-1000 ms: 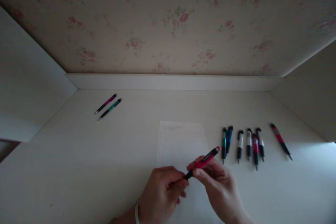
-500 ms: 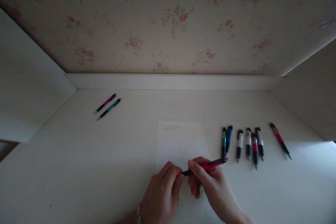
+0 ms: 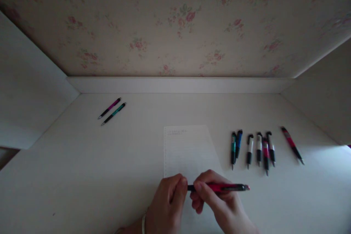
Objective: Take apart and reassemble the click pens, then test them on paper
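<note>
A pink and black pen (image 3: 219,188) lies level between my two hands, above a lined sheet of paper (image 3: 189,150). My right hand (image 3: 219,201) grips its pink barrel between thumb and fingers, the clip end sticking out to the right. The thumb and forefinger of my left hand (image 3: 170,201) pinch the dark tip end, so the tip itself is hidden. Small writing shows along the top of the paper; its lower part is covered by both hands.
Right of the paper lie a teal pen (image 3: 233,150), a blue pen (image 3: 238,144), several white and pink pens (image 3: 249,151), and a red pen (image 3: 292,145) apart. A purple pen (image 3: 109,108) and a second teal pen (image 3: 113,113) lie back left. Walls border the white desk (image 3: 82,168).
Both hands have come slightly nearer to me with the pen, which has turned from slanting upward to level. The paper's top edge has shifted a little left.
</note>
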A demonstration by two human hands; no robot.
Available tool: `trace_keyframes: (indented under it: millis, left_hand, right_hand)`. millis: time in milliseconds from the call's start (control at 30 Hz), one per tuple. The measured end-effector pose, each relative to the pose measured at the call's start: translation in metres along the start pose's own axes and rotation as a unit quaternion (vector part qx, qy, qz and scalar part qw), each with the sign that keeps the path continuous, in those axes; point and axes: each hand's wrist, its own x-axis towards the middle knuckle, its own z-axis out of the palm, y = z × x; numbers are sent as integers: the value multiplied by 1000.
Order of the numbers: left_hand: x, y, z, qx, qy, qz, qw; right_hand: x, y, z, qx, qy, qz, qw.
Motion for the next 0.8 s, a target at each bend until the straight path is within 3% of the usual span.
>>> trace_keyframes:
  millis: [67, 133, 267, 467, 600, 700, 800]
  left_hand:
    - [3, -1, -2, -61, -27, -54, 996]
    - [7, -2, -4, -113, -50, -82, 989]
    - [11, -1, -3, -170, -72, -96, 978]
    - [11, 3, -2, -103, -48, -82, 990]
    - [11, 1, -1, -91, -38, -84, 992]
    - [11, -1, 0, -89, -35, -75, 993]
    - [12, -2, 1, -95, -35, -73, 992]
  right_hand:
    - [2, -1, -3, -44, -24, -66, 997]
    - [3, -2, -7, -77, -45, -87, 992]
    - [7, 4, -13, -25, -27, -9, 999]
    - [14, 12, -16, 152, 56, 18, 987]
    - [14, 11, -14, 157, 68, 38, 985]
    - [14, 11, -13, 139, 54, 23, 989]
    - [17, 12, -13, 110, 81, 13, 991]
